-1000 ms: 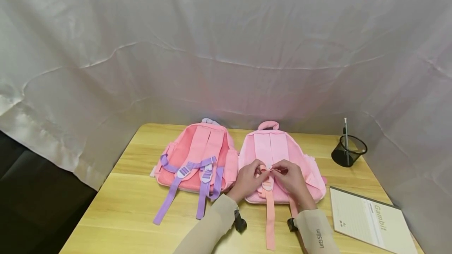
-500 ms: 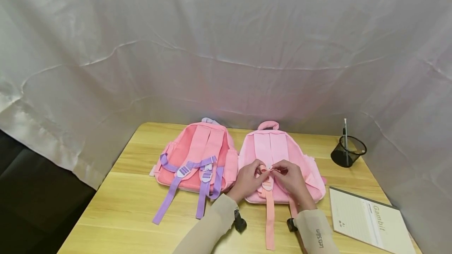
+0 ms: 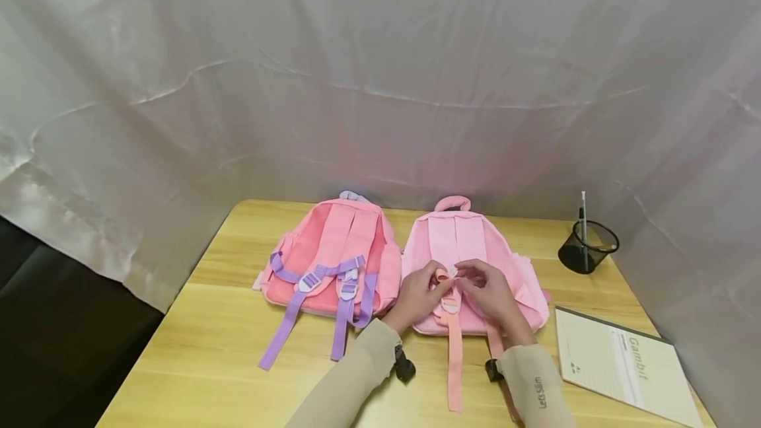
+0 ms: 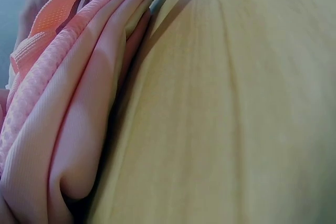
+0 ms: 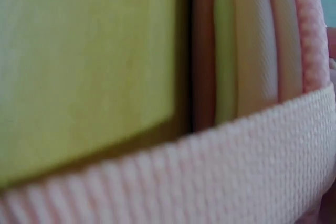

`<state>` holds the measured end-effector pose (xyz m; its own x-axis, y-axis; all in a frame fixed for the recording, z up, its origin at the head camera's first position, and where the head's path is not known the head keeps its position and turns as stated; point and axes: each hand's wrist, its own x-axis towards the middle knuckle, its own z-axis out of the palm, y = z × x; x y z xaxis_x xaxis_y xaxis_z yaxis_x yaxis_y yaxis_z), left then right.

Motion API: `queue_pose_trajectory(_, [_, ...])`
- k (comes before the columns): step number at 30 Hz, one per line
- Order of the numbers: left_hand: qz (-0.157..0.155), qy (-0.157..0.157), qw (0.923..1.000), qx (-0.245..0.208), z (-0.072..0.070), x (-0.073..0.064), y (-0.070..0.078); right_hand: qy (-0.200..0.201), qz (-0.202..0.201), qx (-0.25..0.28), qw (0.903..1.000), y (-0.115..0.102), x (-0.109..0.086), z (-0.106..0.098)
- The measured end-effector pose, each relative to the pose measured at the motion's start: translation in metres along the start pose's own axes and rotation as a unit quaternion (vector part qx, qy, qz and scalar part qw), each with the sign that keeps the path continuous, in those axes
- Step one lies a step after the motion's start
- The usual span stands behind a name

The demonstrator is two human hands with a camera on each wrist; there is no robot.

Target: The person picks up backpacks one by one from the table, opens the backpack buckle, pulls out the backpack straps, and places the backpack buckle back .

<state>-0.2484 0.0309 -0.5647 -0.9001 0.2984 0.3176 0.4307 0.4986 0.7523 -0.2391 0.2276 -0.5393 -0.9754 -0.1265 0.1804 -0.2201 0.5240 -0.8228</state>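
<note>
Two beige sleeves lie nearest, each with a black device at the cuff. Beyond them, an orange strap runs from the light pink backpack onto the wooden table. The backpack lies on the table with its shoulder straps uppermost.

Left hand: thumb and fingers curled, no evident gap, pinching a loop of the orange strap above a white buckle. Right hand: fingers bent, tips gathered by a small white piece next to that loop; whether they pinch it cannot be told.

Handling, by judgement: backpack light, soft and yielding, as the folds in the left wrist view suggest; webbing limp and liable to slide; buckle stiff, not fragile. Suitable holds: webbing close to the buckle, between thumb and forefinger; the whole bag by its top handle.

Surroundings: a notebook to the right; a coral backpack with purple straps immediately to the left; farther off, a black mesh pen cup. Last, a grey curtain behind the table.
</note>
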Motion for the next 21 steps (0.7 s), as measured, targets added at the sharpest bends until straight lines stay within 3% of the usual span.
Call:
queue_pose_trajectory(6, [-0.009,-0.011,0.9999,-0.002,-0.0022,0.0007,0.0029,-0.041,-0.002,0.048,0.998,-0.0006,0.0022,-0.0039])
queue_pose_trajectory(13, [-0.02,0.003,0.9988,-0.043,0.0011,0.002,0.0037,0.0,0.037,0.053,0.9979,-0.0001,0.0038,-0.0031])
queue_pose_trajectory(18, [-0.059,0.029,0.9956,-0.066,0.004,0.0032,0.0067,0.02,0.053,0.079,0.9953,0.0027,0.0046,-0.0005])
queue_pose_trajectory(21, [-0.066,0.04,0.9941,-0.076,0.0055,0.0043,0.0096,0.028,0.06,0.079,0.9946,0.0035,0.0046,-0.0022])
